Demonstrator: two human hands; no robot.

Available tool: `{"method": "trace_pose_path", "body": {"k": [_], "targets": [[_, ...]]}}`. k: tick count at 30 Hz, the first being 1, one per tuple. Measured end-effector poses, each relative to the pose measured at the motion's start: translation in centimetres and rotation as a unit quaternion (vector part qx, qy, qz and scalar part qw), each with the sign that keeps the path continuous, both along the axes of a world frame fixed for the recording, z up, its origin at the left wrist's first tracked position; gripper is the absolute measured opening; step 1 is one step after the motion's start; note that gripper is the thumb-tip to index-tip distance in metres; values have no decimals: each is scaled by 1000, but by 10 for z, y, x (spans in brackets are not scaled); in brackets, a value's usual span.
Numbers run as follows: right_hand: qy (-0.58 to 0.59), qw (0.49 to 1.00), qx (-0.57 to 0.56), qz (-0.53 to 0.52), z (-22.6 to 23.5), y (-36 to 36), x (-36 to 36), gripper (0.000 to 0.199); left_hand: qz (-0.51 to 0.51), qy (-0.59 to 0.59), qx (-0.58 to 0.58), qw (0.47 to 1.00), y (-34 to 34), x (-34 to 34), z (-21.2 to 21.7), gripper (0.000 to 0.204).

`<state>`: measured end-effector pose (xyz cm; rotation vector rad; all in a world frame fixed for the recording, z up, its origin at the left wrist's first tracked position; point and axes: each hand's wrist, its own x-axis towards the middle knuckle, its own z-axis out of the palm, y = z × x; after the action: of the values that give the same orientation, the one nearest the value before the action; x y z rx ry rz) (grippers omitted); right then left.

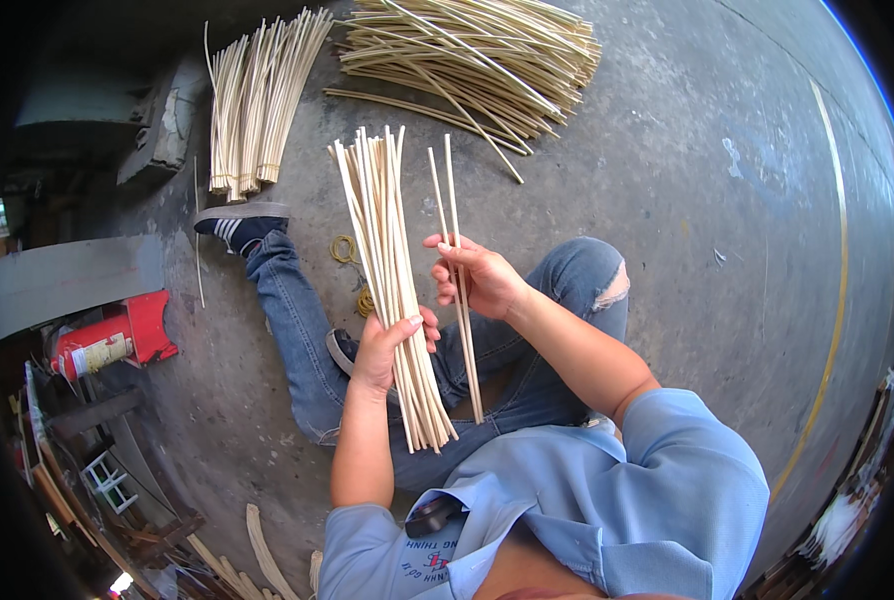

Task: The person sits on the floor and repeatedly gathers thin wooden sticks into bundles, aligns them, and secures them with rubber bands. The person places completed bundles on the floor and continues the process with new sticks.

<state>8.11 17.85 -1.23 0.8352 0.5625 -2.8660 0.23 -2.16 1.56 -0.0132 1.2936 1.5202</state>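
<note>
My left hand [389, 345] is wrapped round a thick bundle of pale rattan-like sticks [382, 240], held upright and slightly tilted over my lap. Just to its right, my right hand [472, 277] grips two loose sticks [465, 345] between thumb and fingers, apart from the bundle. The two sticks run nearly parallel to each other. On the floor beyond my left knee lie yellow rubber bands [344, 249], one spread as a loop and others in a small heap partly behind my left hand.
A big loose pile of sticks [477, 65] lies ahead on the concrete floor [687, 200]. Tied bundles [262, 105] stand by my left shoe [242, 226]. At the left are a red fire extinguisher [97, 350] and a grey panel [77, 285]. Curved wood pieces [267, 555] lie at lower left.
</note>
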Motion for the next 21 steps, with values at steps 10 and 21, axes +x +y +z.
{"method": "trace_pose_path", "body": {"k": [10, 21], "targets": [[37, 993, 103, 34, -3, -8, 3, 27, 23, 15, -15, 999, 6, 2, 9, 32], [69, 991, 114, 25, -6, -12, 6, 16, 32, 48, -34, 998, 12, 9, 9, 37]]}}
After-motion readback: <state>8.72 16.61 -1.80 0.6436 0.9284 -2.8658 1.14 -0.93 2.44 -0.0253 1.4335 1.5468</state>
